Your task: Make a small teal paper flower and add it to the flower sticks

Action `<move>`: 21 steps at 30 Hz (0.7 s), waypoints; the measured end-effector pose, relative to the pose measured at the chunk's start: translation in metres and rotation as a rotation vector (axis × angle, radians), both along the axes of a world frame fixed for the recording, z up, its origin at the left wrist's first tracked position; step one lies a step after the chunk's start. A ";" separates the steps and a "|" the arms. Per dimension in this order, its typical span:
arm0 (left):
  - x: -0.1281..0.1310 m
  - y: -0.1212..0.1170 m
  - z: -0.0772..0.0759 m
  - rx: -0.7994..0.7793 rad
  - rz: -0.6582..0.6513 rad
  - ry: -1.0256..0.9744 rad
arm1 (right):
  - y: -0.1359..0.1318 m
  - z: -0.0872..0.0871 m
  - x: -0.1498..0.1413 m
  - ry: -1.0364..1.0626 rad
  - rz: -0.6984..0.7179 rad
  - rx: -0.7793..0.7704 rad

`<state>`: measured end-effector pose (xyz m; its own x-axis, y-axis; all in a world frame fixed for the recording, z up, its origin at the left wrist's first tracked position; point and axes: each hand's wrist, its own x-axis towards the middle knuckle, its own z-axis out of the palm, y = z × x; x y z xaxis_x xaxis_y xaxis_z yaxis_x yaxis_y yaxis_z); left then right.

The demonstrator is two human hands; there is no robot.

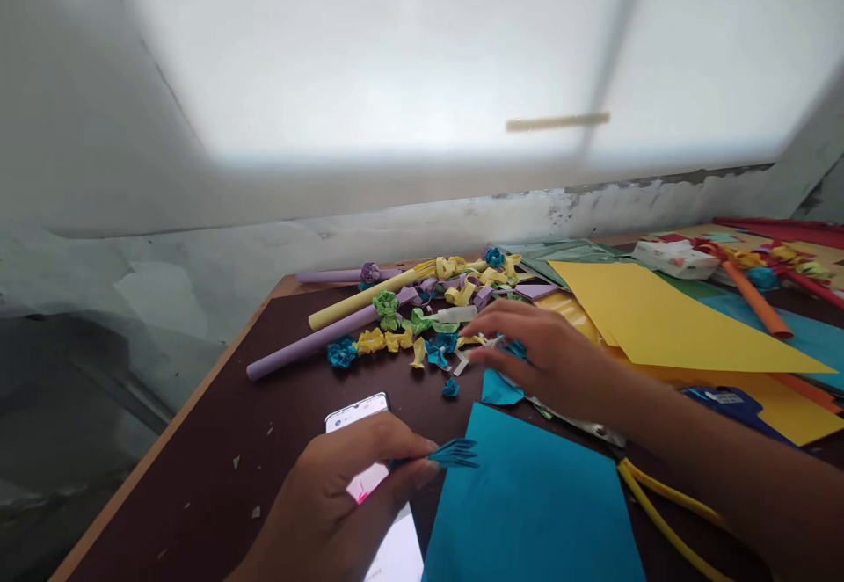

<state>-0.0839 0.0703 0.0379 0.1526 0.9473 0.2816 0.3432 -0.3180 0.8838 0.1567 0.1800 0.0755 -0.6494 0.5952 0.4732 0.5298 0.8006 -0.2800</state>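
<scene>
My left hand pinches a small folded piece of blue paper between thumb and fingers; its pleated end points right. Beneath that hand lies a lit phone. My right hand reaches over a pile of paper scraps, fingers stretched and thumb apart, with nothing visible between them. Close to its fingertips are a blue paper flower and a whitish tube. A blue sheet lies in front of me. Scissors with yellow handles are partly hidden under my right forearm.
Rolled purple paper and rolled yellow paper lie at the back left beside several crumpled flowers. Yellow sheets, an orange roll and a white box are at right. A wall borders the table.
</scene>
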 end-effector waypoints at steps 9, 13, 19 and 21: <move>-0.002 0.002 -0.013 0.203 -0.169 0.086 | 0.102 -0.015 -0.039 -0.586 -0.206 -0.033; -0.003 0.001 -0.014 0.105 -0.198 0.081 | 0.108 -0.027 -0.040 -0.567 -0.251 -0.051; -0.001 -0.003 -0.012 -0.018 -0.183 0.095 | 0.108 -0.030 -0.023 -0.385 -0.360 -0.080; -0.001 -0.003 -0.012 -0.031 -0.174 0.093 | 0.108 -0.033 -0.018 -0.335 -0.408 -0.109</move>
